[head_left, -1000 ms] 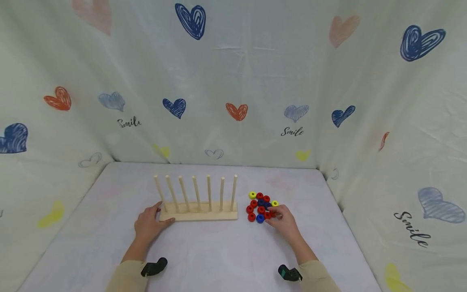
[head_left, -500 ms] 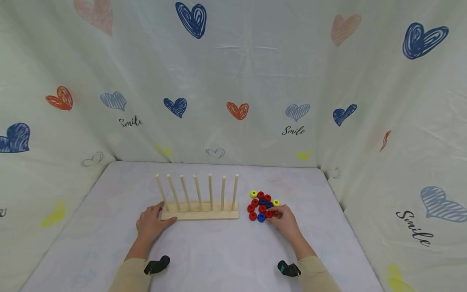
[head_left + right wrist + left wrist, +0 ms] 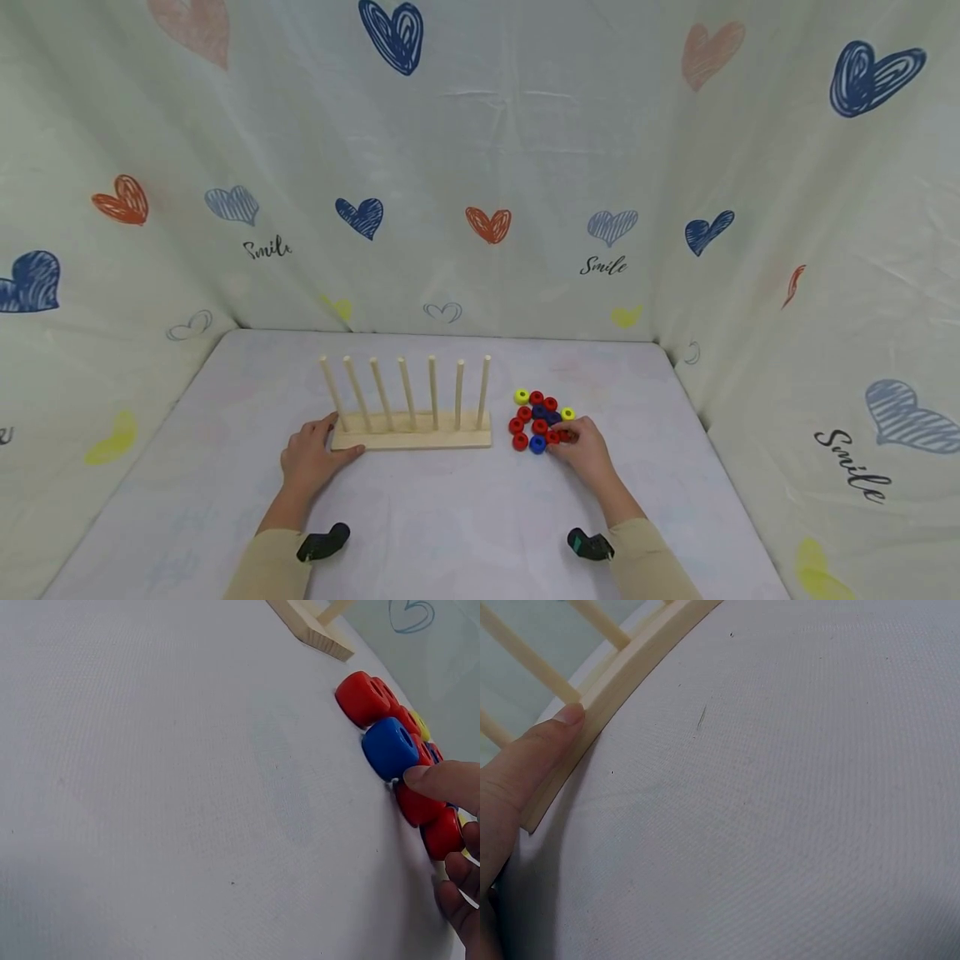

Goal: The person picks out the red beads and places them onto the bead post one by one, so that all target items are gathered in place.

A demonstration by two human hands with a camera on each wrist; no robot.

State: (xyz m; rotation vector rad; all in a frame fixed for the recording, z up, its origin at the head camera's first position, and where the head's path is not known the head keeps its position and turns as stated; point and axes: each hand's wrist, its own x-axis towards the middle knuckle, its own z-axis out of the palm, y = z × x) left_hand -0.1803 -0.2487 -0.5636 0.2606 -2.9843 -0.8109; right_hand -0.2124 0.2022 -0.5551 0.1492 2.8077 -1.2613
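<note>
At the left end of a pale wooden peg rack [image 3: 435,443], my left hand [image 3: 306,458] grips the base, thumb along the front and fingers behind. Upright pegs rise bare from the rack; in the left wrist view the thumb [image 3: 544,746] lies over the base's edge. My right hand [image 3: 588,452] is at the near right of a cluster of beads, its thumb and forefinger around a red bead [image 3: 553,437]. In the right wrist view, the thumb tip overlaps that bead beside a blue bead [image 3: 386,752]. The other fingers curl near another red bead [image 3: 444,834].
Red, blue and yellow beads lie close together right of the rack, with a yellow bead [image 3: 522,397] at the back. A white cloth covers the table [image 3: 450,525]. Behind it hangs a heart-printed curtain [image 3: 540,167]. Each wrist wears a black camera [image 3: 324,543].
The right thumb and forefinger have drawn slightly closer around the red bead. The left hand and the rack keep their places; the head view has shifted a little.
</note>
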